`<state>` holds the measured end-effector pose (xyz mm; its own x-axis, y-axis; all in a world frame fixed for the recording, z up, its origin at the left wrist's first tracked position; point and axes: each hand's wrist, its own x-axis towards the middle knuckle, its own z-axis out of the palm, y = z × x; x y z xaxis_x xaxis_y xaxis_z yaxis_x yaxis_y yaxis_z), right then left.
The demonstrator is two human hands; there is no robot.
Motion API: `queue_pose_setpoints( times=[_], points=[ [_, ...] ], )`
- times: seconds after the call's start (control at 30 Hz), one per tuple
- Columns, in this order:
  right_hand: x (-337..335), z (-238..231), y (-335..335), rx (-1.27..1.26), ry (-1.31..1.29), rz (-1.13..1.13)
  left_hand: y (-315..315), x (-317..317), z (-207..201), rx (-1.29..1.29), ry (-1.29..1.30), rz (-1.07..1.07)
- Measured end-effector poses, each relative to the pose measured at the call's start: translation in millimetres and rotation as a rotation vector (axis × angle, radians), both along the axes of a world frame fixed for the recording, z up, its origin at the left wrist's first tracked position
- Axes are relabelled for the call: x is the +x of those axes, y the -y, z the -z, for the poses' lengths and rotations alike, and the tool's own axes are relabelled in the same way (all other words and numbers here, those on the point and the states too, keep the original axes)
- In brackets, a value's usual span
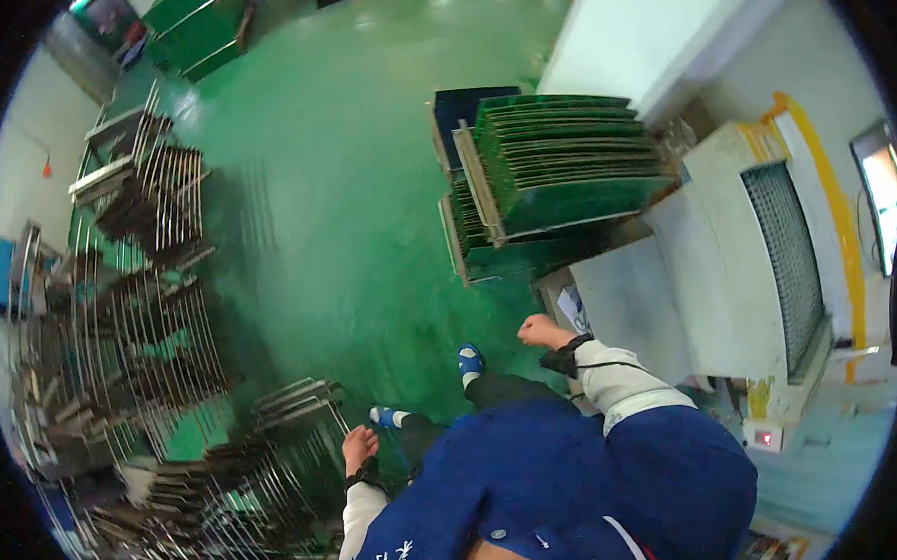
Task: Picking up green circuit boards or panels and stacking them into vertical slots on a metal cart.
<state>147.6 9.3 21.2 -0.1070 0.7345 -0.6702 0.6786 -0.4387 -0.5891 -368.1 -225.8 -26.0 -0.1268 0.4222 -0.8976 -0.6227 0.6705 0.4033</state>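
My left hand (pixel 359 446) hangs at my side with nothing in it, fingers loosely apart, just above a low empty wire rack (pixel 298 414). My right hand (pixel 541 331) is curled shut and holds nothing. It swings in front of me near the corner of a white machine (pixel 668 290). Both wrists wear a dark strap over white sleeves. My feet in blue shoes (pixel 470 360) stand on the green floor (pixel 353 176). A rack cart (pixel 487 197) packed with upright green circuit boards (pixel 564 155) stands ahead of my right hand.
Several empty metal wire racks (pixel 152 297) crowd the left side, from the floor near my feet up along the wall. The white machine has a mesh panel (pixel 785 255) and yellow trim. More green carts (pixel 195 19) stand far back. Open green floor runs between the racks and the board cart.
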Motion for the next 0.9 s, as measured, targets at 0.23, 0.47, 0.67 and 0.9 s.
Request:
queue_pose_setpoints(
  times=[0.23,0.47,0.67,0.9],
  points=[
    [136,15,-12,-0.097,-0.214,0.714,-187,75,-46,0.193,-0.042,0.257],
    [133,-101,-70,0.142,-0.463,0.933,-305,119,-83,0.202,-0.234,0.546],
    [140,-145,-146,0.245,-0.559,1.017,-417,156,-83,0.29,-0.286,0.755],
    [164,-136,-221,0.182,-0.422,1.154,-563,267,-128,0.556,-0.358,0.944]
  ],
)
